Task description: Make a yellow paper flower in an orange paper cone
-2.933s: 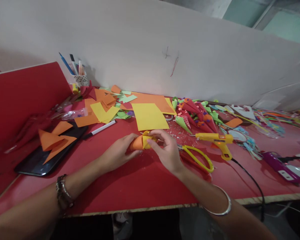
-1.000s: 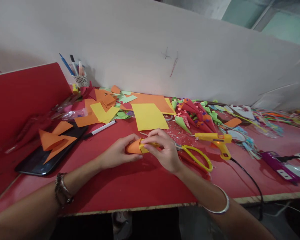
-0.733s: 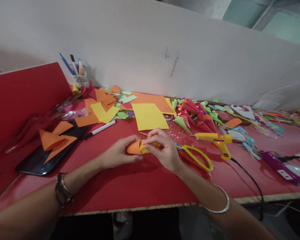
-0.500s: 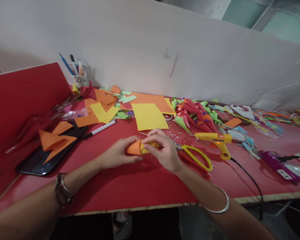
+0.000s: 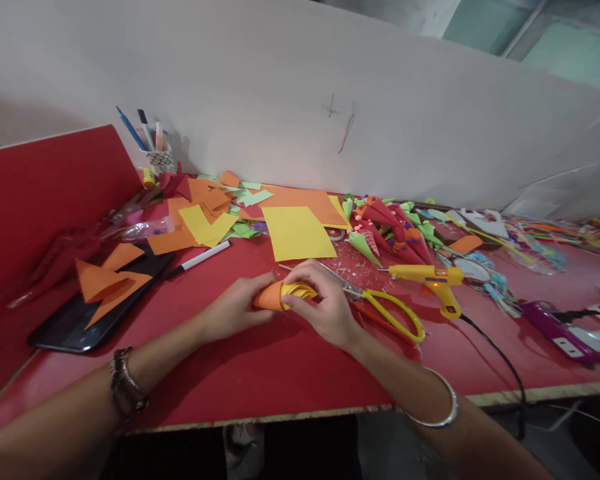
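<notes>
Orange paper roll [image 5: 269,297]: held between both hands, lying on its side over the red table [image 5: 210,387]; whether it touches the tabletop I cannot tell.
Yellow paper [image 5: 303,291]: folded in layers, sticking out of the roll's right end.
Left hand [image 5: 235,308]: curled around the orange end, gripping it.
Right hand [image 5: 327,303]: fingers and thumb closed around the yellow paper, near the orange rim.
Yellow sheet [image 5: 300,233]: flat, just beyond the hands.
Scissors [image 5: 367,295]: beside the right hand, yellow handle loop showing.
Glue gun [image 5: 425,274]: farther right, nozzle pointing left.
White marker [image 5: 205,256]: beyond the left hand, black end leftward.
</notes>
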A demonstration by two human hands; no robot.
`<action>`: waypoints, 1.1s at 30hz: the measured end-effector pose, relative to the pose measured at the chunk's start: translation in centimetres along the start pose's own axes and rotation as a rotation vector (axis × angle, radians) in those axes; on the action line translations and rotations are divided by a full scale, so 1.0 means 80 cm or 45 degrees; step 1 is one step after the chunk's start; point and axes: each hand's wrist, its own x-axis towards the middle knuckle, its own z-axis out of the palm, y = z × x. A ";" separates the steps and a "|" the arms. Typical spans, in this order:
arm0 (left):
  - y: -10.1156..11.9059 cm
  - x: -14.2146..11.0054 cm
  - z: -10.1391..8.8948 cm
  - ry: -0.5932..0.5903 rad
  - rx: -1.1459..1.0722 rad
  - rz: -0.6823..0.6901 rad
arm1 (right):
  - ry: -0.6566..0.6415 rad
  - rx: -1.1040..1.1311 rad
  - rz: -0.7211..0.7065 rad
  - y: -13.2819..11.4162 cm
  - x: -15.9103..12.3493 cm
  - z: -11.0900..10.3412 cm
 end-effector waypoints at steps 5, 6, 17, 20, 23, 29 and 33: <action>0.000 0.002 -0.002 0.008 -0.104 -0.013 | -0.057 0.255 0.067 0.002 -0.001 -0.004; 0.000 0.002 -0.003 0.010 -0.125 -0.016 | -0.070 0.295 0.079 0.002 0.000 -0.005; 0.003 0.002 -0.005 0.071 -0.279 -0.097 | 0.110 0.501 0.402 0.004 0.004 0.000; 0.003 0.001 -0.006 0.116 -0.181 -0.116 | 0.130 0.500 0.469 0.005 0.005 0.001; 0.003 0.000 -0.006 0.114 -0.196 -0.106 | 0.127 0.518 0.451 0.005 0.005 0.001; 0.001 -0.001 -0.005 0.136 -0.261 -0.129 | 0.109 0.597 0.390 0.003 0.006 -0.001; 0.000 -0.002 -0.005 0.146 -0.283 -0.198 | 0.083 0.619 0.378 0.003 0.006 -0.001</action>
